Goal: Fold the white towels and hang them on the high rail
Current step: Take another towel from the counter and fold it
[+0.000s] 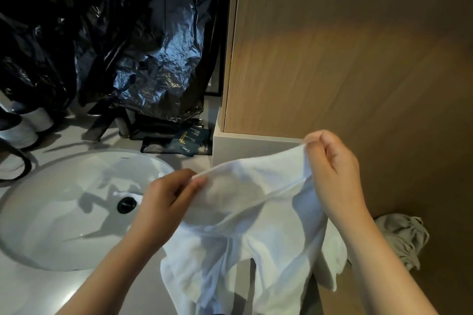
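A single wide-angle view looks out from the person's head, facing forward and steeply down, so both forearms run in from the bottom edge. The left hand (166,202) and the right hand (332,169) sit close to the lens in the lower middle, pinching a white towel (256,225) stretched between them. Left of the left hand the sink (51,212) is seen from above, near. Beyond that hand, farther off, a black plastic bag (153,46) fills the upper left. Behind the right hand a wooden panel (358,59) stands close, its left edge leaning in the frame.
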`<action>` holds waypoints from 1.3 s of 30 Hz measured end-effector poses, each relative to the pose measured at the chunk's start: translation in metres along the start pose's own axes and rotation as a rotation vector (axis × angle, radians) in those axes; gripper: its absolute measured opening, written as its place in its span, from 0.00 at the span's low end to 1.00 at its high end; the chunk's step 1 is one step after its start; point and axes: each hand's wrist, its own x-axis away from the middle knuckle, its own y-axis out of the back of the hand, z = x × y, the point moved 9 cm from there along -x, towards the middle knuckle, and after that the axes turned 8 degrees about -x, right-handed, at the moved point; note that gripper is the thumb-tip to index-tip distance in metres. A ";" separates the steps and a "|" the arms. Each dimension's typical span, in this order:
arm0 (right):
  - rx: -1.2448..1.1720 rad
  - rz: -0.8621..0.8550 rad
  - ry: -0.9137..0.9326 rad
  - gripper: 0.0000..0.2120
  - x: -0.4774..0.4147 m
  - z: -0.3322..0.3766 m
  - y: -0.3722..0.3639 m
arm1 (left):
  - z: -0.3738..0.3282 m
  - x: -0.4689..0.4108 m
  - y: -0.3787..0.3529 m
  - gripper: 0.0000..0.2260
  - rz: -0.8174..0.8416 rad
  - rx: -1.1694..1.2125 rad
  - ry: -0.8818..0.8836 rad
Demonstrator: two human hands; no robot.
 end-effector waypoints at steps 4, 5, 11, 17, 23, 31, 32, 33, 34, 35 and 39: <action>-0.018 0.140 -0.083 0.17 0.007 0.000 -0.016 | -0.052 -0.013 0.012 0.18 -0.031 -0.034 -0.144; -0.035 0.201 -0.086 0.22 0.009 0.001 -0.024 | -0.063 -0.016 0.011 0.17 -0.022 -0.045 -0.176; -0.078 0.513 -0.186 0.13 0.026 -0.003 -0.059 | -0.092 -0.019 0.005 0.12 0.077 0.012 -0.246; -0.230 0.251 -0.122 0.12 0.012 0.017 -0.026 | -0.084 -0.015 -0.002 0.09 0.132 0.056 -0.211; -0.202 -0.093 -0.150 0.13 -0.010 0.017 0.034 | -0.050 -0.015 0.015 0.17 0.029 0.010 -0.067; 0.024 0.291 -0.069 0.37 0.014 0.018 -0.027 | -0.085 -0.022 0.007 0.12 0.082 -0.038 -0.187; 0.020 0.377 -0.077 0.36 0.018 0.016 -0.036 | -0.088 -0.022 0.007 0.12 0.079 -0.053 -0.204; 0.036 0.448 -0.087 0.34 0.021 0.014 -0.043 | -0.091 -0.022 0.008 0.10 0.073 -0.059 -0.220; 0.077 0.493 -0.090 0.33 0.023 0.012 -0.048 | -0.095 -0.022 0.008 0.08 0.072 -0.054 -0.234; 0.133 0.517 -0.082 0.31 0.023 0.010 -0.049 | -0.099 -0.022 0.009 0.06 0.078 -0.041 -0.251; 0.205 0.564 0.017 0.10 0.024 0.019 -0.058 | -0.112 -0.018 0.008 0.08 0.122 -0.003 -0.313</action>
